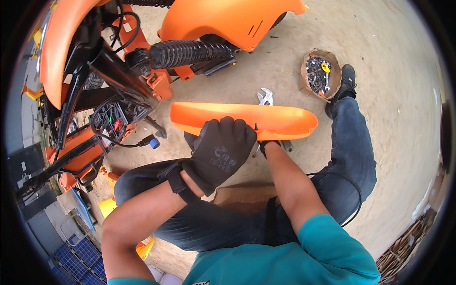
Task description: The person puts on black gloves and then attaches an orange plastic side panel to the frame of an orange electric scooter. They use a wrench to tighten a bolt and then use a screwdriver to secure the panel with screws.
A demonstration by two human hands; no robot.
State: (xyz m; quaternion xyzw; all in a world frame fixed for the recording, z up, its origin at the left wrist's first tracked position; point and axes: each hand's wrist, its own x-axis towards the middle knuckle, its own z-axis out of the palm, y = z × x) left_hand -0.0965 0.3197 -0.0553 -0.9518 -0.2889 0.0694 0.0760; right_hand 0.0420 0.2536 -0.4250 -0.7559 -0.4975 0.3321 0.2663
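Across my lap, a long curved orange plastic panel is held above the ground with its hollow side up. My left hand, in a dark work glove, is closed over the panel's near edge, and its fingertips are hidden. Beside its thumb a small dark bolt-like piece stands up from the panel. My right hand is under the near edge; only a bit of dark glove or cuff shows, and its fingers are hidden. Just beyond the panel lies a silver adjustable wrench on the ground.
To the left stands a partly stripped orange vehicle with a black spring shock, loose cables and a blue-ended connector. A paper bag of bolts and tools sits by my right shoe. Brown cardboard lies between my legs.
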